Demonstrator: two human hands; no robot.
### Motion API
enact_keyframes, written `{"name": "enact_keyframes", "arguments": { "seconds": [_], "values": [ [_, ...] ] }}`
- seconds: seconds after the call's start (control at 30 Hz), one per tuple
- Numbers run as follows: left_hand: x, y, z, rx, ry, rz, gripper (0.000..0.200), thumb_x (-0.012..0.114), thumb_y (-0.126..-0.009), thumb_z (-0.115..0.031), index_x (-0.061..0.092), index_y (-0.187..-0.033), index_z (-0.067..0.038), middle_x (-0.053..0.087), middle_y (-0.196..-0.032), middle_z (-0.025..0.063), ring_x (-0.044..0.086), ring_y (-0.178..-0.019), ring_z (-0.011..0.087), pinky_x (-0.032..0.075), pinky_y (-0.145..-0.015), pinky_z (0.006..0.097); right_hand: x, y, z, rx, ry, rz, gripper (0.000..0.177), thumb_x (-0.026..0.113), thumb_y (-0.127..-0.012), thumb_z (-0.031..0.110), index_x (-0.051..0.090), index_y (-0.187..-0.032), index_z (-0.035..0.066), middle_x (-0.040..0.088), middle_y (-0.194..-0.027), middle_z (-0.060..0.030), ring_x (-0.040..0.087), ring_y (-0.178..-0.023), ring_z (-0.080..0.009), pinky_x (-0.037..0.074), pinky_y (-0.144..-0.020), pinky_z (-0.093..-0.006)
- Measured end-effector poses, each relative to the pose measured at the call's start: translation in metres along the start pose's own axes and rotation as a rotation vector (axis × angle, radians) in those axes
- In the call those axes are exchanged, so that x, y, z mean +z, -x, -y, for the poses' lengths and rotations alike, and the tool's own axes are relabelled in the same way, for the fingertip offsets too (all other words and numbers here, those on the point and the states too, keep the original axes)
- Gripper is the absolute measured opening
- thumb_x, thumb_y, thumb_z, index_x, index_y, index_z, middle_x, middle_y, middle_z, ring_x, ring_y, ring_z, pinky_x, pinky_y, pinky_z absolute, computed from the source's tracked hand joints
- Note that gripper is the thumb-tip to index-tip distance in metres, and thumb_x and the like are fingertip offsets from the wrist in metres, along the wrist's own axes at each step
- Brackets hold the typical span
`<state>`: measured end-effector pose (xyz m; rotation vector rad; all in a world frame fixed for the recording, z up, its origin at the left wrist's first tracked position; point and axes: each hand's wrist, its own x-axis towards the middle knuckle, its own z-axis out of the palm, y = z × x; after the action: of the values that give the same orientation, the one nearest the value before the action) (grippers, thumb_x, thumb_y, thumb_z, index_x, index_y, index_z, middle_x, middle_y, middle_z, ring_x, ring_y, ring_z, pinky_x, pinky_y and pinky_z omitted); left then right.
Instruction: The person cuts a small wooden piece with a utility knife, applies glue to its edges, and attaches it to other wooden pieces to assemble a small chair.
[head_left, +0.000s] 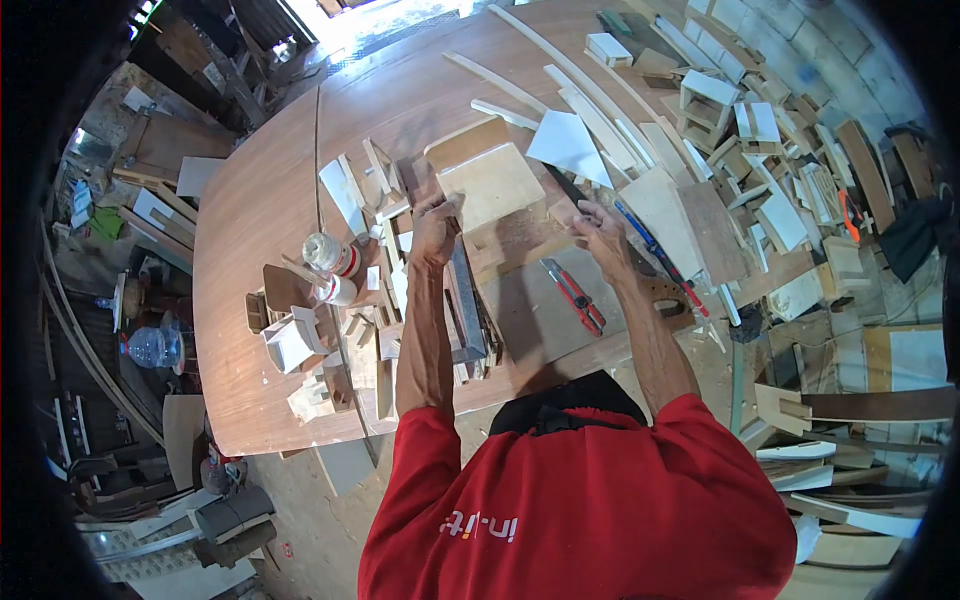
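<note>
My left hand (pixel 436 234) is closed at the near left corner of a light wooden piece (pixel 492 188), made of a flat panel with a second panel standing along its far edge. To the right, my right hand (pixel 602 238) has its fingers bent together beside a small brown wood piece (pixel 563 213); what lies between the fingertips is hard to make out. Between my forearms, a red-and-black utility knife (pixel 574 298) rests on a flat board (pixel 530 322). A metal-edged bar (pixel 466 305) lies along my left forearm.
Glue bottles (pixel 335 290) and small box parts (pixel 294 340) stand left on the brown table (pixel 250 205). A blue-and-red tool (pixel 660 258) and a handsaw handle (pixel 668 297) lie right. Long strips (pixel 590 85) and a white panel (pixel 570 148) lie beyond; wood offcuts (pixel 780 215) crowd the right.
</note>
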<state>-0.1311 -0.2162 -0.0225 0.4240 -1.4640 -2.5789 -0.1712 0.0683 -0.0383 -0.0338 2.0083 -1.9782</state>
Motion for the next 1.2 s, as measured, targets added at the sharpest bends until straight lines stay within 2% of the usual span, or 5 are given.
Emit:
{"name": "enact_keyframes", "arguments": {
  "seconds": [0.13,0.5,0.73,0.8,1.2],
  "values": [
    [-0.006,-0.021,-0.002,0.011,0.038,-0.002,0.028,0.047,-0.087,0.001,0.055,-0.113,0.007,0.063,-0.109,0.0113,0.06,-0.102,0.0191,0.044,-0.094,0.0293,-0.002,0.015,-0.011,0.088,0.004,0.0,0.042,0.059,-0.09,0.019,0.05,-0.127,0.001,0.067,-0.096,-0.0057,0.062,-0.082,-0.0113,0.05,-0.07,-0.026],
    [-0.016,-0.067,-0.006,0.017,0.031,-0.031,0.03,0.045,-0.084,0.002,0.054,-0.112,0.006,0.062,-0.108,0.0115,0.061,-0.101,0.0206,0.047,-0.09,0.029,-0.015,0.031,-0.025,0.116,0.038,0.03,0.034,0.055,-0.09,0.014,0.056,-0.118,-0.005,0.068,-0.091,-0.0108,0.065,-0.08,-0.0152,0.053,-0.069,-0.0263],
    [-0.047,-0.098,0.004,-0.017,-0.029,0.0,0.034,0.044,-0.082,0.0,0.055,-0.114,0.004,0.063,-0.103,0.0076,0.062,-0.088,0.0167,0.048,-0.078,0.0261,-0.016,0.029,-0.028,0.121,0.033,0.048,0.032,0.057,-0.092,0.017,0.057,-0.117,-0.002,0.067,-0.092,-0.0098,0.064,-0.081,-0.0139,0.054,-0.07,-0.0253],
    [-0.04,-0.1,0.002,0.0,0.064,-0.138,0.024,0.047,-0.082,0.003,0.059,-0.103,0.004,0.063,-0.088,0.0064,0.058,-0.065,0.014,0.048,-0.057,0.0242,-0.014,0.028,-0.028,0.125,0.019,0.044,0.032,0.056,-0.091,0.016,0.057,-0.116,-0.004,0.068,-0.092,-0.0106,0.065,-0.081,-0.0148,0.054,-0.07,-0.0258],
    [-0.052,-0.138,0.001,0.002,0.085,-0.117,0.032,0.045,-0.082,0.003,0.056,-0.111,0.008,0.064,-0.098,0.0099,0.062,-0.076,0.0168,0.052,-0.067,0.0264,-0.008,0.026,-0.025,0.189,-0.036,0.039,0.033,0.056,-0.089,0.013,0.057,-0.114,-0.007,0.068,-0.092,-0.0135,0.066,-0.082,-0.0169,0.055,-0.073,-0.0278]
  ]
}}
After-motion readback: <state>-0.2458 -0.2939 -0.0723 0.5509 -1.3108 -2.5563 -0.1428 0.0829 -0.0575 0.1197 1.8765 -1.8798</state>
